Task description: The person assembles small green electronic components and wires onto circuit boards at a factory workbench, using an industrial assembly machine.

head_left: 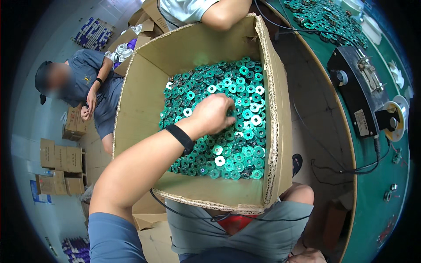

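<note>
A large open cardboard box [275,131] stands before me, partly filled with many small green ring-shaped boards [239,158], some with pale or silvery faces. My left hand [215,115], with a black band at the wrist, reaches into the box over the middle of the pile. Its fingers are curled down among the boards, and what they hold, if anything, is hidden. Down at the lower right edge shows my right hand [308,256], outside the box near my leg. It is cut off by the picture's edge, and its fingers hardly show.
On the right, a green workbench [372,175] carries a black machine [355,94], a wire spool [397,118] and a heap of green boards [326,19]. Another person [87,83] sits at left; someone's bent arm [226,15] lies at the box's far rim. A black cable [188,215] crosses my lap.
</note>
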The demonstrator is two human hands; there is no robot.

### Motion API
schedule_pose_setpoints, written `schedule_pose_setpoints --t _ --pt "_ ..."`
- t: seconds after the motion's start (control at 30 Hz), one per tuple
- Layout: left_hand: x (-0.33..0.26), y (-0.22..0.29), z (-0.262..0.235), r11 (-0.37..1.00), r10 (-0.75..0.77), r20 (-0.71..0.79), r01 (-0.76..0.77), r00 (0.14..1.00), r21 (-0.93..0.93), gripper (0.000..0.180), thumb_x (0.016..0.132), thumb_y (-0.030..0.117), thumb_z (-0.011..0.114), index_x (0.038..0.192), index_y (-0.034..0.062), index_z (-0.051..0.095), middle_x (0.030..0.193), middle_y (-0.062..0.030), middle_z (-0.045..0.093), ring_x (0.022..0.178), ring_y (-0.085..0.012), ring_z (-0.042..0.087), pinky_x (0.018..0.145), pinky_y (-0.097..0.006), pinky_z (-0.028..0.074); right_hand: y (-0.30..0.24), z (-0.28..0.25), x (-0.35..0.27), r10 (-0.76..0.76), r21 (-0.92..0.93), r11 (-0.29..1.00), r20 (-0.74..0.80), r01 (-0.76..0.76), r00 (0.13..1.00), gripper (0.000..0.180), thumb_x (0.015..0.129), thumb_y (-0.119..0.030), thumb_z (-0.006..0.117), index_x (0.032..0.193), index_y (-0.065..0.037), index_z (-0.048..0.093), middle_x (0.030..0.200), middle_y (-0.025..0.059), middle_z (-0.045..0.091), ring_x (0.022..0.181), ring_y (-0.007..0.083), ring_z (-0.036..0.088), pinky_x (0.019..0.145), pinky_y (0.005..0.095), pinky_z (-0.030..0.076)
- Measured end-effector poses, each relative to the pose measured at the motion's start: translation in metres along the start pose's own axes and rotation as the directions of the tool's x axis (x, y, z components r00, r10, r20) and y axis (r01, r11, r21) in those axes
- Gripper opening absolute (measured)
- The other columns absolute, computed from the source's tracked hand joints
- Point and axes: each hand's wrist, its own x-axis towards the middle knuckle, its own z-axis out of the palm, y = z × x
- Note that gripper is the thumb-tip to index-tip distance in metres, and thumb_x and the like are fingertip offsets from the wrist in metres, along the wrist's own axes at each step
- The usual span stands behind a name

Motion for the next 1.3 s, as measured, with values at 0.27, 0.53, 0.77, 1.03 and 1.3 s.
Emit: schedule_pose_setpoints --t 0.27,0.53,0.77,1.03,1.3 --pt "0.023 -0.073 -0.037 0.91 -0.415 -0.175 0.412 0.893 -0.052 0.037 0.073 0.034 0.083 0.098 0.0064 0.075 0.09 -0.014 0.074 0.086 -0.0276 0.072 0.083 -0.039 0.057 0.0 -0.002 0.003 -0.052 -0.007 0.999 -0.02 0.052 0.998 0.009 0.08 -0.003 0.06 0.086 -0.004 0.067 0.081 0.015 0.067 0.069 0.0375 0.059 0.068 0.0446 0.049" --pt "-0.013 -0.194 -0.088 0.626 -0.755 -0.237 0.78 0.611 0.017 0.042 0.071 0.04 0.086 0.094 0.0061 0.076 0.093 -0.0118 0.075 0.09 -0.0237 0.071 0.085 -0.036 0.055 0.003 -0.003 0.002 -0.02 0.007 1.0 -0.05 0.021 0.999 0.009 0.082 -0.004 0.059 0.086 -0.002 0.067 0.08 0.0159 0.066 0.072 0.0378 0.061 0.069 0.0454 0.049" --pt "0.018 -0.22 -0.065 0.583 -0.79 -0.237 0.812 0.565 -0.011 0.039 0.07 0.036 0.088 0.091 0.0052 0.076 0.092 -0.0125 0.075 0.091 -0.0261 0.071 0.084 -0.038 0.055 0.015 -0.009 0.005 0.003 -0.063 0.998 -0.032 -0.005 0.999 0.018 0.082 -0.004 0.06 0.098 -0.003 0.069 0.083 0.0138 0.067 0.074 0.0358 0.065 0.07 0.0439 0.052" --pt "0.041 -0.269 -0.032 0.568 -0.789 -0.235 0.82 0.568 0.077 0.032 0.072 0.032 0.086 0.092 0.0084 0.078 0.105 -0.0151 0.074 0.103 -0.0295 0.07 0.09 -0.039 0.054 0.038 0.003 0.013 0.089 0.005 0.996 -0.082 -0.089 0.993 0.016 0.082 -0.004 0.06 0.096 -0.003 0.068 0.082 0.0145 0.068 0.074 0.0366 0.064 0.07 0.0444 0.052" --pt "0.056 -0.282 -0.018 0.606 -0.747 -0.276 0.79 0.605 0.094 0.041 0.079 0.033 0.083 0.105 0.0037 0.075 0.107 -0.0184 0.073 0.105 -0.0329 0.069 0.093 -0.04 0.053 0.024 -0.019 0.04 0.182 0.034 0.983 -0.109 -0.179 0.977 0.011 0.082 -0.004 0.059 0.089 -0.003 0.068 0.08 0.0161 0.067 0.072 0.0385 0.062 0.069 0.0458 0.051"
